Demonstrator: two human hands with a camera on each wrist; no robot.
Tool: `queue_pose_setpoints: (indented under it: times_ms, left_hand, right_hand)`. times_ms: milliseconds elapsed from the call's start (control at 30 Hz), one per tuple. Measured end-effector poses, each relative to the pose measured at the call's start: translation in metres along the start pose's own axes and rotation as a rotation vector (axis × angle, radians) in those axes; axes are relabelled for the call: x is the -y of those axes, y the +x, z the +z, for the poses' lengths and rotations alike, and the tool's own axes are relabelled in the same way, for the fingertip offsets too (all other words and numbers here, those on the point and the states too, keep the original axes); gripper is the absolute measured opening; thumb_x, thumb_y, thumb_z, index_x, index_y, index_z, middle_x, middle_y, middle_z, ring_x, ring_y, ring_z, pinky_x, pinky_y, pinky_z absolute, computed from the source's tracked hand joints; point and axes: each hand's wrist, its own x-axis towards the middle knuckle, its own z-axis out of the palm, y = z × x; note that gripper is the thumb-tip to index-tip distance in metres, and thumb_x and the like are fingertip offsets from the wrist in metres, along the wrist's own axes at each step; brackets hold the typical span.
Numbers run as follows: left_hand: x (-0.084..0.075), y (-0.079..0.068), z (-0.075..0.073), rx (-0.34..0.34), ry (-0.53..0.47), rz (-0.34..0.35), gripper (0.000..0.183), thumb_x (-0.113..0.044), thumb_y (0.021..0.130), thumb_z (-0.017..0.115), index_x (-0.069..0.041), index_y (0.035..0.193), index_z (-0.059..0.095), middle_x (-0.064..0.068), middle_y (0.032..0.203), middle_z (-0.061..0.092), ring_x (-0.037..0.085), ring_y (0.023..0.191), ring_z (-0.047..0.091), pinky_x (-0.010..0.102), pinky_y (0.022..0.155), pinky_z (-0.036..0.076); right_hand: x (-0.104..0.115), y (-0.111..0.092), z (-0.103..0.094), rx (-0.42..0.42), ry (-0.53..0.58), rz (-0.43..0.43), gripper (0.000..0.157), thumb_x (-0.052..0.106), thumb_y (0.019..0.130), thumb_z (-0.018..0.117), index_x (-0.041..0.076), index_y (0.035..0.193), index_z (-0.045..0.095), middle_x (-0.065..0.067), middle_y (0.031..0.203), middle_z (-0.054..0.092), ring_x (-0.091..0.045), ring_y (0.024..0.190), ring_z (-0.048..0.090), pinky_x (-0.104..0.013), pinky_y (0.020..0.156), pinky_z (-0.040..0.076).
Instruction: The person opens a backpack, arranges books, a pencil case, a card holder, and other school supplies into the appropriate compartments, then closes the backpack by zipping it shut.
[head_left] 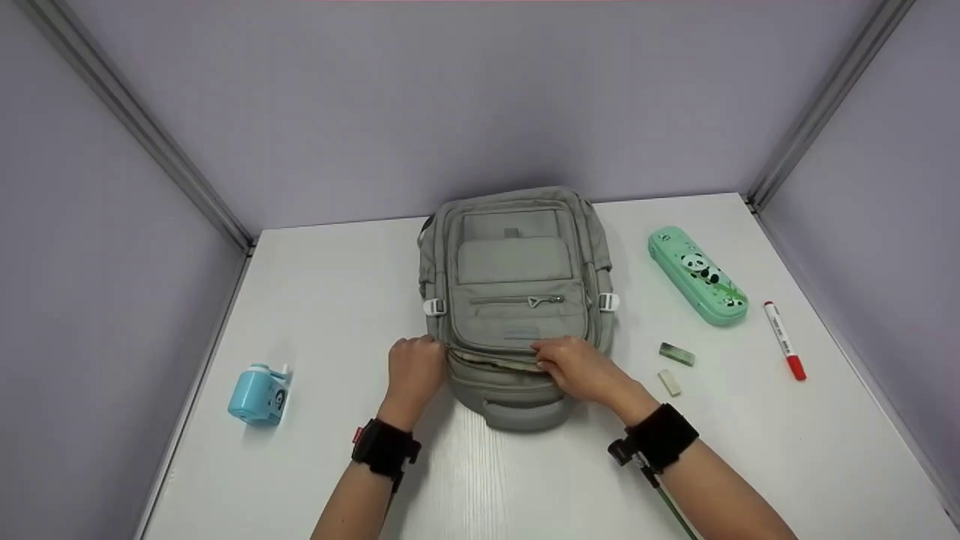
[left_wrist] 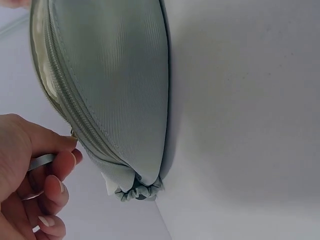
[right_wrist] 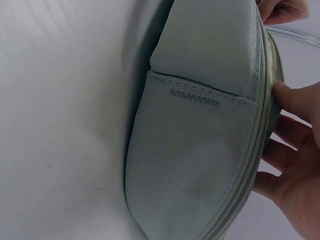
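A grey-green backpack (head_left: 517, 262) lies on its back on the white table, its top handle (head_left: 529, 415) towards me. The zipper (left_wrist: 75, 107) near its top is partly undone, and a pale lining shows in the gap. My left hand (head_left: 415, 367) is at the left end of this opening. In the left wrist view its thumb and forefinger pinch the zipper pull (left_wrist: 42, 162), a grey tab partly hidden by the fingers. With thumb and fingers on either side, my right hand (head_left: 581, 367) holds the edge of the front panel (right_wrist: 276, 65) at the opening.
To the left stands a light-blue pencil sharpener (head_left: 257, 396) with a crank. On the right lie a green panda pencil case (head_left: 697, 276), a red-capped marker (head_left: 784, 339), a green eraser-like block (head_left: 677, 354) and a smaller whitish block (head_left: 669, 382). Partition walls border the table.
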Motion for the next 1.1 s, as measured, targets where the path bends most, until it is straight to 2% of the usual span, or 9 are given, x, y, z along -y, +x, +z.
queue_pose_setpoints:
  times_ms: [100,233,300,433,567,733,833,933,1100]
  left_hand:
    - [0.004,0.003,0.001,0.037,-0.037,-0.033,0.032,0.004,0.076,0.067,-0.008,0.05,0.054,0.006,0.05,0.052,0.019,0.04,0.045,0.037,0.041,0.04]
    - [0.014,0.009,0.002,0.132,-0.148,-0.137,0.027,-0.005,0.08,0.074,-0.008,0.056,0.063,0.006,0.055,0.058,0.023,0.045,0.055,0.04,0.042,0.044]
    - [0.02,0.012,0.002,0.167,-0.177,-0.167,0.024,-0.01,0.08,0.077,-0.008,0.059,0.066,0.006,0.058,0.06,0.026,0.048,0.058,0.041,0.044,0.046]
    - [0.027,0.019,0.005,0.167,-0.138,-0.112,0.022,-0.005,0.08,0.074,-0.006,0.06,0.065,0.008,0.058,0.059,0.029,0.048,0.058,0.043,0.044,0.046]
    - [0.029,0.026,0.01,0.095,-0.057,-0.038,0.024,0.005,0.077,0.068,-0.003,0.056,0.062,0.01,0.056,0.057,0.029,0.045,0.055,0.043,0.042,0.044]
    - [0.032,0.036,0.015,0.034,-0.014,0.006,0.024,0.009,0.075,0.065,-0.002,0.054,0.061,0.012,0.057,0.058,0.031,0.046,0.055,0.044,0.044,0.045]
    - [0.035,0.045,0.016,0.036,-0.009,0.017,0.024,0.008,0.076,0.066,-0.002,0.055,0.062,0.012,0.057,0.058,0.029,0.047,0.055,0.042,0.045,0.045]
    - [0.037,0.054,0.015,0.074,-0.001,0.029,0.024,0.007,0.079,0.067,-0.003,0.057,0.065,0.012,0.057,0.058,0.026,0.048,0.056,0.04,0.047,0.046]
    - [0.043,0.066,0.02,0.089,0.021,0.055,0.035,0.005,0.081,0.067,-0.007,0.05,0.057,0.01,0.051,0.055,0.024,0.046,0.052,0.04,0.048,0.046]
  right_hand:
    - [-0.001,0.0,-0.001,0.004,0.014,0.004,0.009,0.008,0.094,0.065,0.002,0.094,0.072,-0.017,0.116,0.068,-0.032,0.106,0.065,-0.042,0.09,0.051]
    - [-0.003,0.001,-0.002,0.018,0.031,0.02,0.009,0.008,0.095,0.064,0.004,0.096,0.072,-0.016,0.117,0.068,-0.032,0.108,0.065,-0.041,0.089,0.052]
    - [-0.003,0.0,-0.002,0.019,0.042,0.026,0.009,0.008,0.096,0.063,0.004,0.098,0.072,-0.016,0.117,0.067,-0.032,0.108,0.065,-0.041,0.089,0.052]
    - [-0.004,0.0,-0.004,0.006,0.085,0.034,0.011,0.006,0.096,0.063,0.002,0.103,0.07,-0.017,0.116,0.068,-0.032,0.107,0.065,-0.043,0.088,0.052]
    - [-0.004,-0.001,-0.005,-0.004,0.106,0.03,0.012,0.006,0.096,0.062,0.002,0.105,0.07,-0.017,0.116,0.068,-0.033,0.108,0.064,-0.043,0.089,0.051]
    - [-0.004,-0.003,-0.007,0.009,0.101,0.042,0.011,0.006,0.096,0.062,0.002,0.103,0.07,-0.016,0.118,0.067,-0.032,0.108,0.064,-0.044,0.09,0.051]
    - [-0.004,-0.003,-0.007,0.015,0.104,0.049,0.012,0.006,0.097,0.061,0.002,0.104,0.069,-0.015,0.117,0.067,-0.031,0.106,0.065,-0.042,0.088,0.052]
    - [-0.005,-0.003,-0.005,0.019,0.112,0.054,0.015,0.006,0.097,0.06,0.002,0.109,0.069,-0.015,0.115,0.068,-0.029,0.103,0.066,-0.04,0.085,0.053]
    - [-0.007,-0.003,-0.003,0.022,0.115,0.058,0.016,0.005,0.097,0.06,0.001,0.111,0.068,-0.015,0.114,0.068,-0.029,0.102,0.066,-0.04,0.084,0.053]
